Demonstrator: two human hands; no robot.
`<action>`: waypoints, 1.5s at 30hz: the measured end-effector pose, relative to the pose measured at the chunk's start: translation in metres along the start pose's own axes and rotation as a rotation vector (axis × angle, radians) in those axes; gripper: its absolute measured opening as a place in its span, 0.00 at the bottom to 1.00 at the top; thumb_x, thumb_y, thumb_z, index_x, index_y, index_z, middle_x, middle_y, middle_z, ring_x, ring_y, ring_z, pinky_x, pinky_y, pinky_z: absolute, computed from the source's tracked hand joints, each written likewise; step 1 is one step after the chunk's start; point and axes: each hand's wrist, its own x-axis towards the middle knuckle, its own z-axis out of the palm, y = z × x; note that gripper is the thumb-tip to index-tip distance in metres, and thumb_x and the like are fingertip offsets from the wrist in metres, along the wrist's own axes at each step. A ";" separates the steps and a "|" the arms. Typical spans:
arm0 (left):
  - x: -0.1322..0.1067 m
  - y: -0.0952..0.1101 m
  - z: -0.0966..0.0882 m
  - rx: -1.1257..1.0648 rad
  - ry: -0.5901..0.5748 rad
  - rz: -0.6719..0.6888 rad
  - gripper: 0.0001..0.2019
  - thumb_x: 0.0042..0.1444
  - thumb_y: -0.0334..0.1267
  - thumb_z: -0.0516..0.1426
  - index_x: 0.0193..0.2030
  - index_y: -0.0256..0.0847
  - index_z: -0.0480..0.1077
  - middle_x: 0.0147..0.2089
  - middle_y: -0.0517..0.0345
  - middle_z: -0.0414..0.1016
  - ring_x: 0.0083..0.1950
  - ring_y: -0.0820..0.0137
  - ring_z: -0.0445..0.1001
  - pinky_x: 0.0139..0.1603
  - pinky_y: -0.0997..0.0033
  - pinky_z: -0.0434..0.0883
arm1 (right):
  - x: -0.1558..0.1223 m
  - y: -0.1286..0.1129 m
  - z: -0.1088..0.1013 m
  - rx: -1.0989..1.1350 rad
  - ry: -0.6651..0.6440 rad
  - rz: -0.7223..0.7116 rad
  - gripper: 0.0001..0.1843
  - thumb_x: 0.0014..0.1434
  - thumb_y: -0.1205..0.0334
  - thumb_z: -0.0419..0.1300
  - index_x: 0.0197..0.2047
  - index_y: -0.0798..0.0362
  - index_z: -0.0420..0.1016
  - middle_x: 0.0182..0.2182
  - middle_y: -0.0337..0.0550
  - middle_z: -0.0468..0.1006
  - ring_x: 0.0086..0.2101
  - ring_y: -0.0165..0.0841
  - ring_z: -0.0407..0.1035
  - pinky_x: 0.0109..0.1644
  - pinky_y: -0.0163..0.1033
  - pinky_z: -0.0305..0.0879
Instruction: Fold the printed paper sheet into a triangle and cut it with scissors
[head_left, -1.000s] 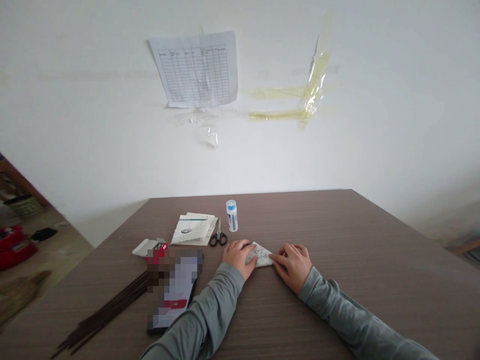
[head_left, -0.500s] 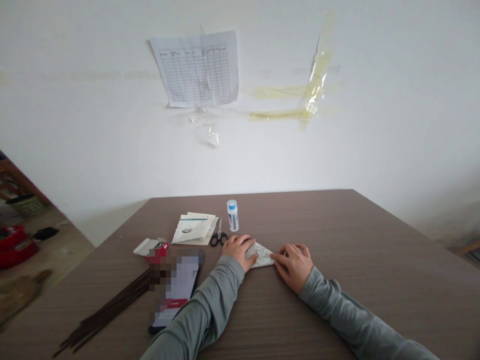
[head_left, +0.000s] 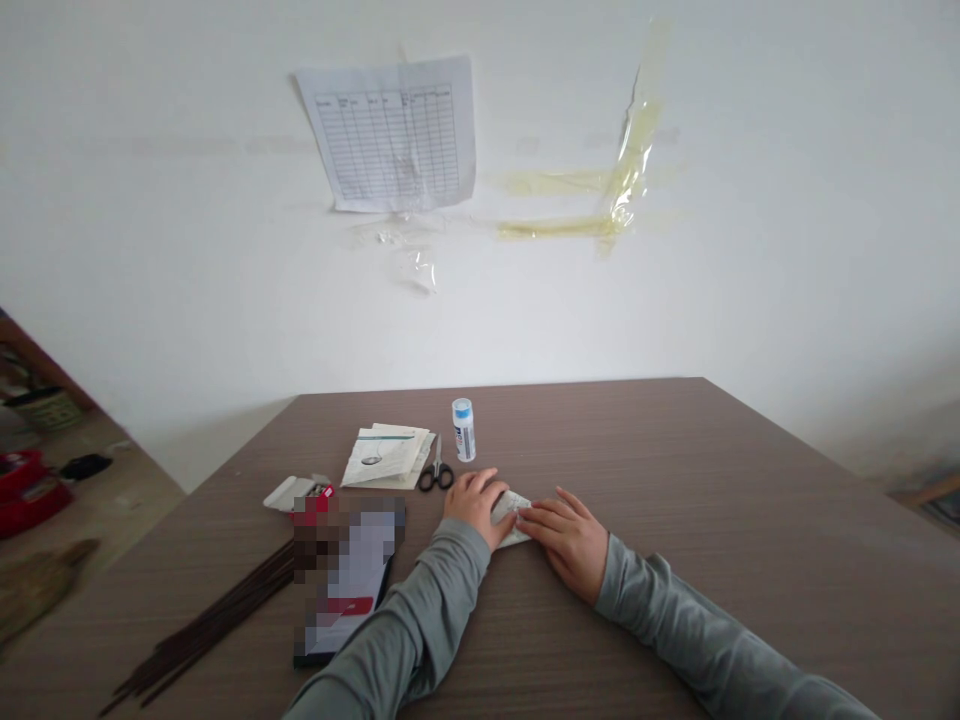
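A small folded piece of printed paper lies on the table, partly covered by both hands. My left hand rests over its left part, fingers curved across the far side and thumb along the near side, holding it down. From the right, my right hand lies over the paper's right end. Its fingers are stretched out and pressed low, with the tips close to my left thumb. Just beyond my left hand are a pair of black-handled scissors and an upright glue stick with a clear cap.
Folded printed sheets lie left of the scissors. Nearer are an open red-and-white box, a bundle of thin dark sticks and a phone, partly blurred, beside my left forearm. A white wall stands behind the table.
My right hand has moved left over the paper. Its fingers, which pinched the pointed right corner, are now stretched flat, and that corner is covered or folded in. My left hand stays in place.
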 end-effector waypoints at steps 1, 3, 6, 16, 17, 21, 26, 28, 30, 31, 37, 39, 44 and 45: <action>0.000 -0.002 -0.001 -0.008 -0.007 0.002 0.22 0.73 0.48 0.77 0.71 0.54 0.94 0.88 0.46 0.86 0.86 0.37 0.83 0.89 0.36 0.80 | 0.002 -0.002 -0.002 0.019 -0.005 0.002 0.36 0.74 0.68 0.63 0.73 0.27 0.97 0.65 0.44 0.99 0.65 0.56 0.92 0.82 0.69 0.85; 0.001 -0.005 -0.002 -0.014 -0.018 -0.015 0.23 0.74 0.49 0.76 0.73 0.54 0.94 0.89 0.46 0.85 0.86 0.37 0.82 0.90 0.35 0.79 | 0.004 -0.005 -0.006 0.045 -0.005 0.007 0.34 0.78 0.66 0.63 0.73 0.24 0.96 0.64 0.43 1.00 0.63 0.56 0.93 0.80 0.69 0.87; 0.002 -0.005 -0.002 -0.024 -0.028 -0.026 0.29 0.74 0.50 0.77 0.79 0.56 0.91 0.89 0.47 0.85 0.86 0.38 0.82 0.90 0.36 0.79 | 0.005 -0.005 -0.008 0.072 0.008 0.003 0.32 0.81 0.64 0.63 0.75 0.22 0.95 0.64 0.43 1.00 0.63 0.56 0.94 0.78 0.68 0.89; 0.002 0.007 -0.011 -0.052 -0.035 -0.067 0.23 0.76 0.42 0.75 0.75 0.52 0.93 0.86 0.45 0.88 0.85 0.39 0.85 0.90 0.36 0.80 | -0.004 0.009 0.020 0.083 0.115 -0.040 0.34 0.82 0.63 0.61 0.79 0.24 0.92 0.65 0.44 0.99 0.63 0.55 0.95 0.80 0.68 0.89; 0.002 0.005 -0.012 -0.055 -0.042 -0.063 0.23 0.77 0.42 0.75 0.76 0.51 0.93 0.86 0.44 0.88 0.85 0.39 0.85 0.90 0.36 0.80 | -0.005 0.009 0.022 0.079 0.129 -0.045 0.34 0.82 0.63 0.61 0.79 0.24 0.92 0.65 0.45 0.99 0.63 0.55 0.95 0.80 0.68 0.89; 0.003 -0.005 -0.006 -0.064 -0.047 -0.052 0.24 0.77 0.44 0.74 0.77 0.53 0.93 0.86 0.48 0.88 0.85 0.39 0.84 0.91 0.35 0.79 | -0.007 0.011 0.028 0.076 0.141 -0.053 0.34 0.82 0.62 0.62 0.81 0.23 0.90 0.66 0.45 0.99 0.64 0.55 0.95 0.81 0.70 0.89; 0.004 -0.011 0.000 -0.082 -0.031 -0.046 0.23 0.77 0.44 0.73 0.76 0.55 0.93 0.87 0.49 0.88 0.85 0.39 0.84 0.91 0.35 0.79 | -0.008 0.013 0.030 0.091 0.138 -0.042 0.32 0.82 0.60 0.63 0.80 0.26 0.91 0.67 0.48 0.98 0.66 0.58 0.95 0.83 0.73 0.86; 0.005 -0.011 0.000 -0.082 -0.028 -0.050 0.23 0.78 0.43 0.73 0.76 0.55 0.93 0.87 0.49 0.88 0.85 0.40 0.84 0.91 0.35 0.79 | -0.008 0.012 0.028 0.105 0.114 -0.026 0.31 0.81 0.60 0.65 0.79 0.26 0.92 0.68 0.49 0.98 0.67 0.59 0.94 0.84 0.74 0.85; 0.006 -0.010 -0.001 -0.082 -0.026 -0.058 0.22 0.78 0.42 0.72 0.75 0.56 0.93 0.87 0.50 0.88 0.85 0.41 0.84 0.90 0.36 0.79 | -0.007 0.011 0.025 0.119 0.087 -0.003 0.29 0.81 0.60 0.66 0.77 0.26 0.94 0.68 0.48 0.98 0.67 0.59 0.94 0.84 0.74 0.85; 0.006 -0.009 -0.001 -0.082 -0.025 -0.062 0.22 0.78 0.41 0.72 0.75 0.56 0.93 0.87 0.51 0.88 0.85 0.41 0.84 0.90 0.36 0.80 | -0.006 0.009 0.023 0.123 0.074 0.009 0.29 0.81 0.60 0.67 0.76 0.25 0.94 0.68 0.48 0.98 0.68 0.59 0.94 0.85 0.74 0.84; 0.001 -0.007 0.002 -0.082 0.017 -0.068 0.22 0.78 0.36 0.69 0.74 0.58 0.93 0.85 0.54 0.90 0.84 0.46 0.85 0.90 0.39 0.79 | -0.004 0.004 0.016 0.087 0.047 0.016 0.32 0.81 0.63 0.65 0.78 0.24 0.92 0.69 0.43 0.98 0.69 0.55 0.93 0.84 0.70 0.85; -0.001 -0.007 0.003 -0.083 0.061 -0.063 0.25 0.78 0.35 0.69 0.77 0.58 0.91 0.84 0.55 0.90 0.83 0.48 0.85 0.90 0.41 0.79 | -0.004 0.004 0.017 0.078 0.035 0.017 0.33 0.81 0.63 0.63 0.78 0.25 0.93 0.70 0.44 0.97 0.69 0.57 0.93 0.84 0.71 0.85; 0.001 0.000 -0.006 -0.057 0.004 -0.044 0.19 0.78 0.35 0.70 0.69 0.54 0.95 0.85 0.50 0.90 0.83 0.45 0.86 0.90 0.41 0.80 | -0.010 0.012 0.030 0.070 0.052 -0.001 0.30 0.81 0.63 0.64 0.77 0.35 0.94 0.71 0.52 0.96 0.70 0.58 0.92 0.86 0.74 0.82; 0.001 0.002 -0.009 -0.050 -0.012 -0.041 0.18 0.78 0.35 0.70 0.68 0.52 0.96 0.85 0.47 0.89 0.83 0.44 0.87 0.90 0.40 0.81 | -0.012 0.014 0.033 0.066 0.063 -0.013 0.29 0.81 0.63 0.64 0.77 0.37 0.94 0.71 0.53 0.96 0.70 0.57 0.93 0.86 0.74 0.82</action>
